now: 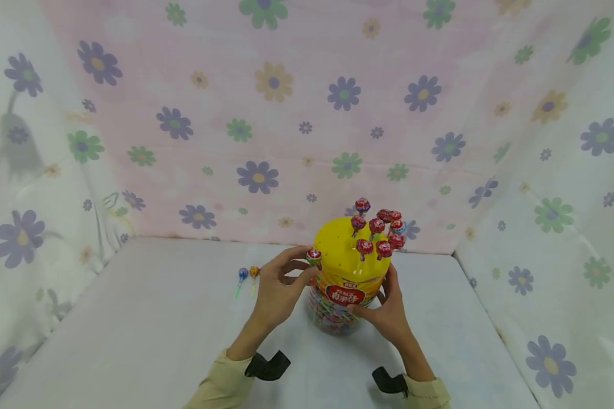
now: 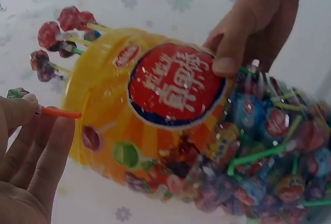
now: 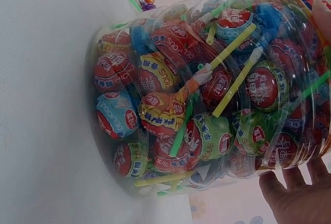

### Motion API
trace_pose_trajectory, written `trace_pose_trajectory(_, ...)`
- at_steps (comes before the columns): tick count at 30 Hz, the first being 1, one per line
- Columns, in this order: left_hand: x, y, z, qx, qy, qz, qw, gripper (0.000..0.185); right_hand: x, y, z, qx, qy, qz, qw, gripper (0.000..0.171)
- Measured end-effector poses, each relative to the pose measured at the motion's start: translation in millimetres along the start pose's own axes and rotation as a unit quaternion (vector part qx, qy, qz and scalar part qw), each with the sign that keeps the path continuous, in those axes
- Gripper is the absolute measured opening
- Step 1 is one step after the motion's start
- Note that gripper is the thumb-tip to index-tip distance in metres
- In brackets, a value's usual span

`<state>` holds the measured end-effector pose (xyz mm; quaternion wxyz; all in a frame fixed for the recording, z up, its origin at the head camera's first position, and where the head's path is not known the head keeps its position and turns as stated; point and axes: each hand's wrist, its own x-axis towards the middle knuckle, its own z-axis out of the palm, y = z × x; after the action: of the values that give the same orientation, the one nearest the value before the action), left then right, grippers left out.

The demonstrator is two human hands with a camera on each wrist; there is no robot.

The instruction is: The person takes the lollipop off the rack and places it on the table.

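A clear plastic jar (image 3: pixel 207 100) full of wrapped lollipops stands on the table, tilted a little. Its yellow lid (image 1: pixel 335 250) has small holes, and several red-wrapped lollipops (image 1: pixel 376 225) stick up from its right part. My right hand (image 1: pixel 389 309) grips the jar's side, thumb across the front label (image 2: pixel 178 97). At the lid's left edge, my left hand (image 1: pixel 278 287) pinches a green and red lollipop (image 1: pixel 314 257) just under its head. In the left wrist view its orange stick (image 2: pixel 62 113) points at the lid's side; whether the tip touches cannot be told.
Two loose lollipops, one blue (image 1: pixel 243 274) and one orange (image 1: pixel 254 271), lie on the white tabletop (image 1: pixel 148 329) left of the jar. Behind and at the sides hangs flower-patterned cloth (image 1: pixel 307 102).
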<state>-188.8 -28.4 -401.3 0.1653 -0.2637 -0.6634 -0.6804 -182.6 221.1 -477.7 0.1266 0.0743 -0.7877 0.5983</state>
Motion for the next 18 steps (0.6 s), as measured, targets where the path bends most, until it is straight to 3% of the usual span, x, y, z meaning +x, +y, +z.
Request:
trace_pose_trajectory(6, -7.8, -17.0, -13.6, -0.006, 0.008, -0.022, 0.9997, 0.038, -1, -2, 0, 0.001, -0.004, -0.006, 1.0, 0.108)
trace_pose_trajectory(18, -28.5, -41.8, -47.3, 0.033, 0.001, -0.083, 0.996, 0.036, -1, 0, -1, 0.003, -0.004, -0.01, 1.0, 0.108)
